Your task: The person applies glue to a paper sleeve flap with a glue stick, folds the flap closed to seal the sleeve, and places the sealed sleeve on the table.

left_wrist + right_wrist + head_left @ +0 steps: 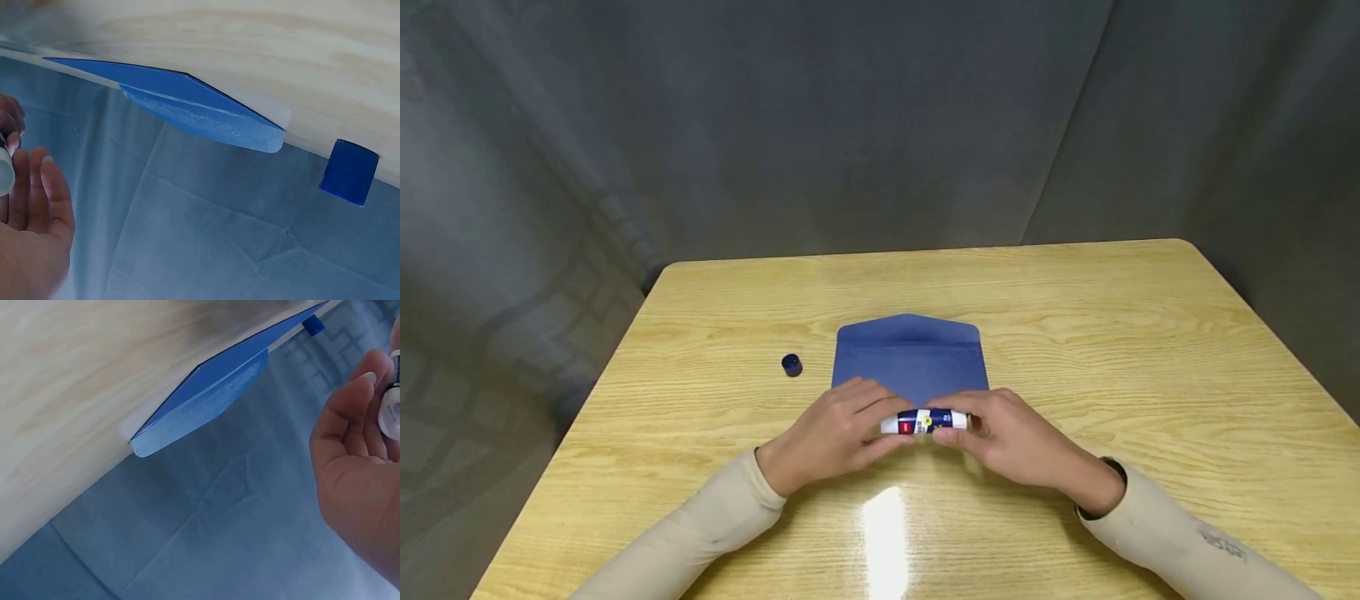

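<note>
A glue stick [925,421] with a dark blue and white label lies level between my two hands, over the near edge of a blue envelope [910,367]. My left hand [842,427] grips its left part between thumb and fingers. Around the right part, my right hand [1007,433] holds it in the same way. White end pieces show at both ends of the stick, and one white end [390,415] faces the right wrist view. The envelope's flap [206,122] is open and points away from me, with a whitish, streaky film on it.
A small dark blue cap [792,365] stands on the wooden table [1112,333], left of the envelope. Grey curtains [850,125] hang behind the table and at its sides. Light reflects off the tabletop near its front.
</note>
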The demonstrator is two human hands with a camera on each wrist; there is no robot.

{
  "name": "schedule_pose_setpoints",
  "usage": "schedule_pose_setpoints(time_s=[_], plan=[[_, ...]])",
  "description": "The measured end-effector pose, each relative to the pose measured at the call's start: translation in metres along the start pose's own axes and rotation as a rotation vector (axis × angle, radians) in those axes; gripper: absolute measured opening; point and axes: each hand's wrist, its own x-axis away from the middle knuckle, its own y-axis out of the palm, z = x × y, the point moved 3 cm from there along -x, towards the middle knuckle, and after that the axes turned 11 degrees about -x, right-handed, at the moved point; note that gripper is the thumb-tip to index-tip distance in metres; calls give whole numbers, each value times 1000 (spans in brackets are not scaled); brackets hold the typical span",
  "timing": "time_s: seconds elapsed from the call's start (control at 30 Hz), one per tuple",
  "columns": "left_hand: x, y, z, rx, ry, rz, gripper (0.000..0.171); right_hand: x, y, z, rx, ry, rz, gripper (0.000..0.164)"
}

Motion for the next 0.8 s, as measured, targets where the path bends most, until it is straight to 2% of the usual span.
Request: schedule_pose_setpoints(time_s=[0.2,0.37,0.8], plan=[[0,-1,-4,2,-10,15,26,1,-3,3,35,-27,70,32],[0,-3,-9,6,-69,5,27,2,-7,6,40,-77,147,34],[-3,-6,-13,134,-147,3,27,2,-11,2,11,-118,208,31]])
